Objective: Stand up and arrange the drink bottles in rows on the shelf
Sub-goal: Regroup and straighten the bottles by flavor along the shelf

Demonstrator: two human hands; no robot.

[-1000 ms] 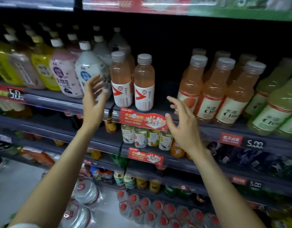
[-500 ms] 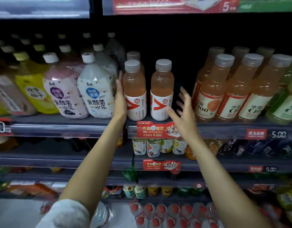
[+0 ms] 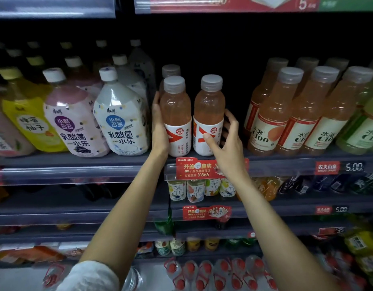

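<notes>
Two upright pink drink bottles with grey caps and red-and-white labels stand side by side at the front of the dark shelf [image 3: 76, 162]. My left hand [image 3: 159, 127] lies flat against the left side of the left pink bottle [image 3: 175, 110]. My right hand [image 3: 227, 141] wraps the right pink bottle [image 3: 208, 110], thumb on its label and fingers behind its right side. A third pink bottle [image 3: 170, 70] stands behind the left one, mostly hidden.
Leaning white-capped pouch bottles, white [image 3: 120, 120], pink [image 3: 72, 122] and yellow [image 3: 26, 118], crowd the left. Orange C100 bottles [image 3: 271, 120] stand in rows at the right, with a dark gap between them and the pink pair. Lower shelves hold more drinks.
Both hands moved in from open air. The left now presses the left bottle's side. The right has closed round the right bottle. The camera moved closer to the shelf.
</notes>
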